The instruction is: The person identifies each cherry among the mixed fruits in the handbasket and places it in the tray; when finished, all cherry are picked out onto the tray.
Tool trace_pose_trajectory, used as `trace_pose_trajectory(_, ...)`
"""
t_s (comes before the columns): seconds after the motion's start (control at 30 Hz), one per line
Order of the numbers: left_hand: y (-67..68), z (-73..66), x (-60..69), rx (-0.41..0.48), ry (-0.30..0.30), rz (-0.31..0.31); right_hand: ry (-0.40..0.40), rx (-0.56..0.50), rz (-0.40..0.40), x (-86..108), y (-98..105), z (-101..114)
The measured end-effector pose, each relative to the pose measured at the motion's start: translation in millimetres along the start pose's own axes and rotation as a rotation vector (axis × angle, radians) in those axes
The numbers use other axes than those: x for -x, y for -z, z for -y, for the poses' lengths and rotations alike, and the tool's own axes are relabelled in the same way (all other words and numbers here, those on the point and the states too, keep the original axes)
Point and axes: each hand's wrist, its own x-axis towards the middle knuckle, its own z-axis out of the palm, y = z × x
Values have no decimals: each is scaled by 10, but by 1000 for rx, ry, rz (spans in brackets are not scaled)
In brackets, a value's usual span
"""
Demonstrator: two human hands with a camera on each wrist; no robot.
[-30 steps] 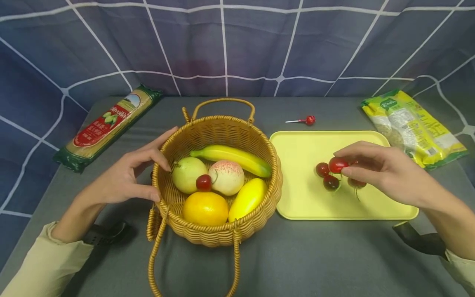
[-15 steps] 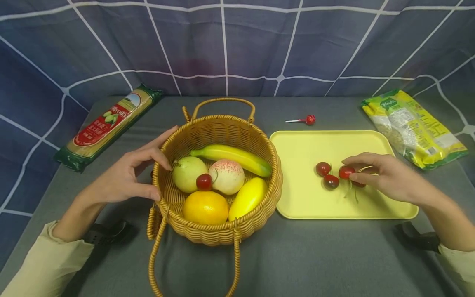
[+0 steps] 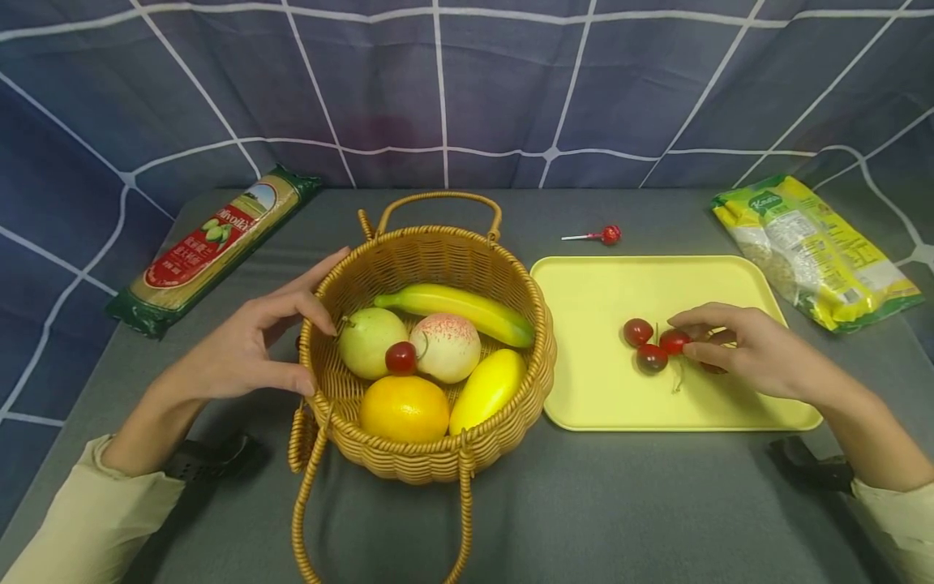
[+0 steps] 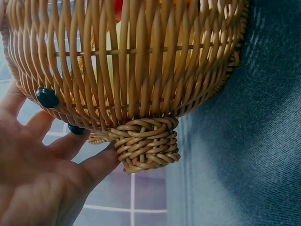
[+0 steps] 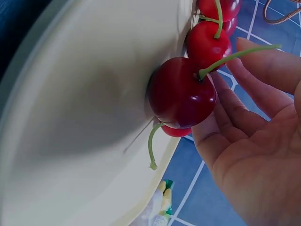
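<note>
My left hand holds the rim of the round wicker basket on its left side; in the left wrist view its fingers touch the woven wall. Inside lie a banana, a green pear-like fruit, a peach, an orange, a yellow oval fruit and one cherry. On the yellow tray, my right hand pinches a red cherry between thumb and fingertips. More cherries sit beside it; one is partly under the hand.
A lollipop lies behind the tray. The yellow-green bag is at the back right, touching or close to the tray corner. At the back left lies a noodle packet. A basket handle hangs toward the front.
My right hand has lowered the pinched cherry and shifted it slightly, so it now sits against the other cherries on the tray. The left hand and basket have stayed still.
</note>
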Motion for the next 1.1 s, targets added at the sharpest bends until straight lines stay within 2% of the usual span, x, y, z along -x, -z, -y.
trace_pose_trajectory(0.43,2,-10,-4,-20,-1,2,-24,13,-16,27,44,44)
trace_pose_trajectory(0.63,14,11,0,-14,-6,4,11,22,-80,11,50,244)
trace_pose_trajectory(0.73,13,7,5,-11,-3,3,49,10,-123,-4,31,416)
trace_pose_trajectory(0.93,4,2,11,-17,3,1,188,2,-207,-12,-1,823)
trace_pose_trajectory(1.1,8,37,12,-9,-21,0,330,-48,-204,-50,-2,1160)
